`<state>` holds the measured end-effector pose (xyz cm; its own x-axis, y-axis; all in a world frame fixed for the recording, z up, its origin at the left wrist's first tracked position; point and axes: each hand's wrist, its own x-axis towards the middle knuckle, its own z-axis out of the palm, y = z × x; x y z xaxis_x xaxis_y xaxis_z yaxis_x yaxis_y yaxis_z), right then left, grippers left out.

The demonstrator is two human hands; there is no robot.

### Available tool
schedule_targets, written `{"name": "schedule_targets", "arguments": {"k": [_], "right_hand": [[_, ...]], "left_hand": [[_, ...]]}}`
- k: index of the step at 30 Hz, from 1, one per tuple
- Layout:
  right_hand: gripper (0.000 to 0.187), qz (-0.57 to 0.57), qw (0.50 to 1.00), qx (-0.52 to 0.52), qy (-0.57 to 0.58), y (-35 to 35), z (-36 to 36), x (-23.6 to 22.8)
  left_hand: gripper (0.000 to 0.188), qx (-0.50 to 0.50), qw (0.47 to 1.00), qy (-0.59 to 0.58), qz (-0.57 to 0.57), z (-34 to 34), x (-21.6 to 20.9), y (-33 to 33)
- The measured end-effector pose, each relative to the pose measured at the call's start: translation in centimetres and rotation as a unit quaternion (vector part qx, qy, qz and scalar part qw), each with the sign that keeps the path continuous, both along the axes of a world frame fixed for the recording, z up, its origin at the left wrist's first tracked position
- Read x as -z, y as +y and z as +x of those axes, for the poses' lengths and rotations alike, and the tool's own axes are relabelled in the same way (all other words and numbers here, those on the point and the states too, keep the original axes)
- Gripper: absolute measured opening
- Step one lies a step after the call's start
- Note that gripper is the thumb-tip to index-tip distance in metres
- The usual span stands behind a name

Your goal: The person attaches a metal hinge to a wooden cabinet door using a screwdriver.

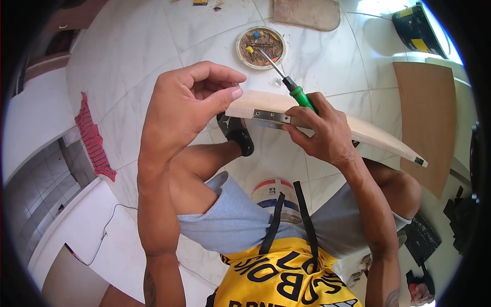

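Observation:
A long pale wooden panel [381, 134] lies across in front of me, its narrow edge turned up toward me. A metal hinge [263, 114] is set into that edge near its left end. My right hand [327, 128] holds a screwdriver [303, 97] with a green and black handle, its shaft pointing up and left. The thumb and fingers of that hand also rest at the hinge's right end. Just above the panel's left end, my left hand [189, 102] is closed in a pinch. Something tiny shows between its fingertips, too small to name.
Beyond the panel stands a round tub [240, 45] of screws and small bits. A brown board [427, 112] and a dark bucket [419, 30] are at right. A striped red cloth [94, 135] lies at left. Between my legs is a white bucket [271, 190].

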<state>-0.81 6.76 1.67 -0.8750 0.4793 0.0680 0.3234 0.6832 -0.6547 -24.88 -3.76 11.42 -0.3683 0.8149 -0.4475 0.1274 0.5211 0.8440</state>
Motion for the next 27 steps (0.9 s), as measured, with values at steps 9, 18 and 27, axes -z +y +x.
{"name": "schedule_targets", "arguments": {"k": [9,18,27], "right_hand": [[0.025,0.007,1.0,-0.001,0.007,0.0,0.1,0.1],[0.023,-0.006,1.0,0.0,-0.002,0.1,0.2,-0.1],[0.024,0.0,1.0,-0.003,0.0,0.2,0.4,0.5]], "left_hand": [[0.014,0.089,0.996,-0.004,0.005,1.5,1.8,0.1],[0.013,0.148,0.987,0.04,-0.038,2.9,4.2,1.1],[0.014,0.196,0.977,0.081,-0.013,2.9,5.4,1.2]]}}
